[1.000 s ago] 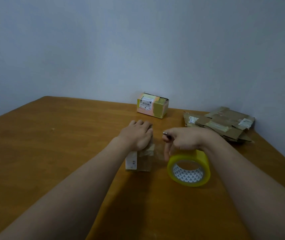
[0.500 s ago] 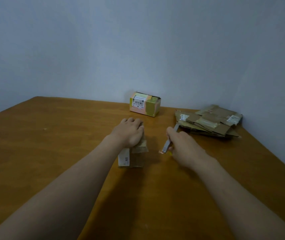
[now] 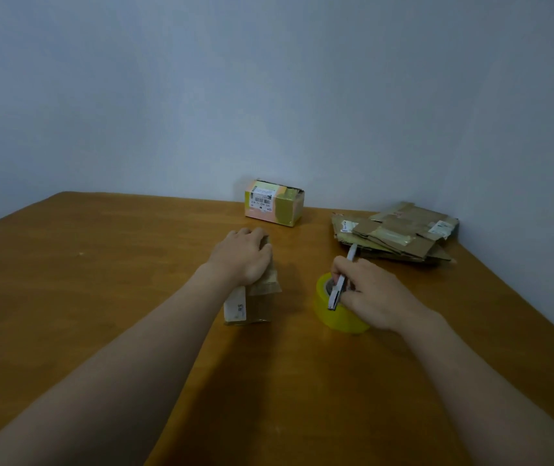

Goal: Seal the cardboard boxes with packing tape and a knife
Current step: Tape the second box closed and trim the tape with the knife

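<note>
Two hands are working at a tabletop [image 3: 100,297]: the left hand [image 3: 243,260] is clamping its grip over a small cardboard box [image 3: 255,307], while beside it the right hand [image 3: 369,297] is holding a knife [image 3: 337,292] in its grip over the yellow tape roll [image 3: 342,319]. Pinning the box and cutting away from the left hand seems wise. Curled knuckles are hiding the blade.

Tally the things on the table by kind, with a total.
cardboard boxes: 2 (small box under left hand, labelled box at the back)
pile of flattened cardboard: 1
packing tape roll: 1
knife: 1 (in right hand)
total: 5
</note>
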